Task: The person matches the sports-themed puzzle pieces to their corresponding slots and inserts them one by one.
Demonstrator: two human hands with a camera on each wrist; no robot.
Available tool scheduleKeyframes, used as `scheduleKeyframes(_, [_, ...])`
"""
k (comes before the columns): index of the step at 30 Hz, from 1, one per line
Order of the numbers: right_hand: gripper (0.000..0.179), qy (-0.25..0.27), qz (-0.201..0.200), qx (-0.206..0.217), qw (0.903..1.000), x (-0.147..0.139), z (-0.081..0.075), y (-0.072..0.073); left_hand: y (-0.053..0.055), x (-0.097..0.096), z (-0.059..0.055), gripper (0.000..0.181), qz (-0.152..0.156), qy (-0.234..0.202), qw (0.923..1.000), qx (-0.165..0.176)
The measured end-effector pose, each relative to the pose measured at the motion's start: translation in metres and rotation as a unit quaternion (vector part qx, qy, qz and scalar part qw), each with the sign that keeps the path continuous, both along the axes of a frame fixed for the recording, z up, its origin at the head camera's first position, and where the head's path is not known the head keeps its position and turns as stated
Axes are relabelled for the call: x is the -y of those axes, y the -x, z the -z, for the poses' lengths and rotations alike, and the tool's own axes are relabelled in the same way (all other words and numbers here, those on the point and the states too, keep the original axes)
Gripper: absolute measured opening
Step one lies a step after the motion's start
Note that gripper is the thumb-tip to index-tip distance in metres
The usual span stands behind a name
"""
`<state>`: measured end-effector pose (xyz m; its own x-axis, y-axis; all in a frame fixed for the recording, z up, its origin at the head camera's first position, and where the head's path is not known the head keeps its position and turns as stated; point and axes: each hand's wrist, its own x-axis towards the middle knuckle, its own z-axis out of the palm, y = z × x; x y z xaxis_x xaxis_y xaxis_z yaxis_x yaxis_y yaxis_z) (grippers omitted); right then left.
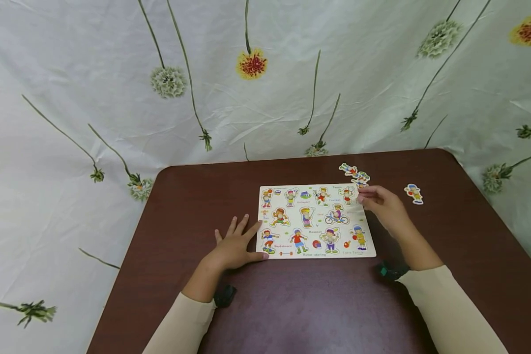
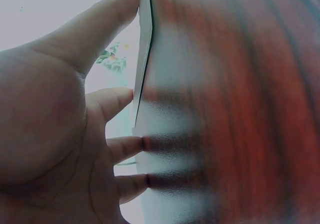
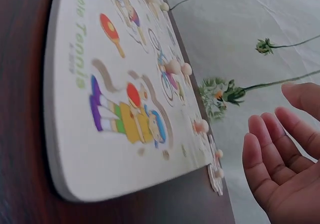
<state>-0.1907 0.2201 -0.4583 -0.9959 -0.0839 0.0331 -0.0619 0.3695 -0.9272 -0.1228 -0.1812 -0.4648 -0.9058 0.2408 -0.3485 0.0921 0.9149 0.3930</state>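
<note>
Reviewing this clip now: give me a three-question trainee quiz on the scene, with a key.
1. True or false: the left hand is at the left edge of the puzzle board.

2. The lone loose piece lies where?
a) on the board
b) on the table, right of the board
c) under the left hand

3. Which sport does the green label at the board's near right corner name?

Key: 1 true; 2 b; 3 Table Tennis.

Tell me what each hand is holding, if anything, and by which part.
Nothing is held: the left hand only touches the puzzle board at its edge, and the right hand is empty.
</note>
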Motion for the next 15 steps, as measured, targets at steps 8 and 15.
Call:
scheduleKeyframes(8, [0.044,-0.01,0.038,-0.013,0.9991,-0.019,-0.006,0.0,0.0,0.0,0.0,0.095,0.0,0.004,1.0,0.0])
scheduleKeyframes(15, [0.047,-0.053,0.071,-0.009,0.996,-0.038,-0.008,-0.001,-0.001,-0.001,-0.002,0.093,0.0,0.001,1.0,-0.001])
